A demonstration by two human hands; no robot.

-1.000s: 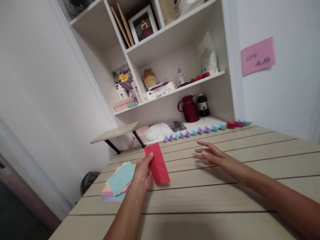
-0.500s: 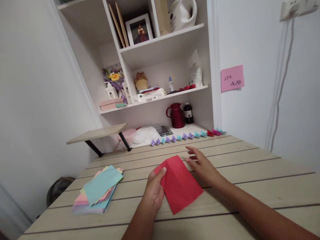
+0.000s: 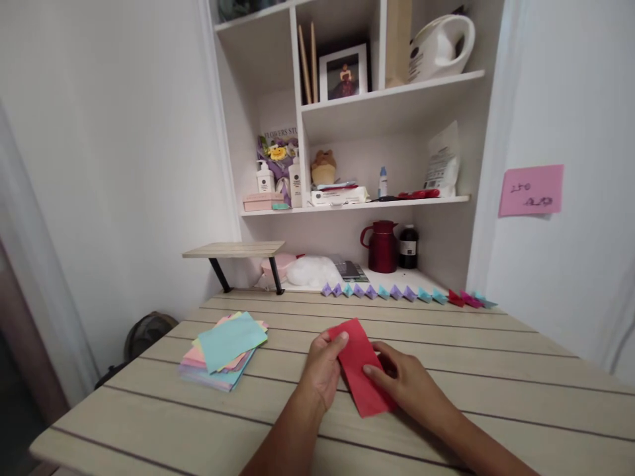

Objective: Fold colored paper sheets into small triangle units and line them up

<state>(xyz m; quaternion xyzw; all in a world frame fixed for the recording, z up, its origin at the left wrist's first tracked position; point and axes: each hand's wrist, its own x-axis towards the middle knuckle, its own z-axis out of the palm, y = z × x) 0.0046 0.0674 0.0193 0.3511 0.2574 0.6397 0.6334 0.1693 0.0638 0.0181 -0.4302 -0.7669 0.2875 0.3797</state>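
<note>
A sheet of red paper (image 3: 361,367), folded to a narrow rectangle, slants above the tabletop between my hands. My left hand (image 3: 320,370) pinches its upper left side, thumb on the front and fingers behind. On the right edge, my right hand (image 3: 409,380) grips the paper with the thumb lying on its face; some fingertips are hidden behind it. To the left lies a stack of coloured paper (image 3: 233,340), with a light blue sheet on top. A row of small folded paper pieces (image 3: 395,292) in purple, blue, red and pink runs along the table's back edge.
A small raised wooden shelf (image 3: 233,249) on black legs stands at the back left. Behind the table, white shelving holds a dark red jug (image 3: 382,248), a dark bottle (image 3: 409,246) and a white watering can (image 3: 441,49). A pink note (image 3: 532,190) sticks to the right wall.
The red paper went from a wide sheet to a narrower folded one. My right hand, previously apart from it with fingers spread, now grips its right edge. The view turned left.
</note>
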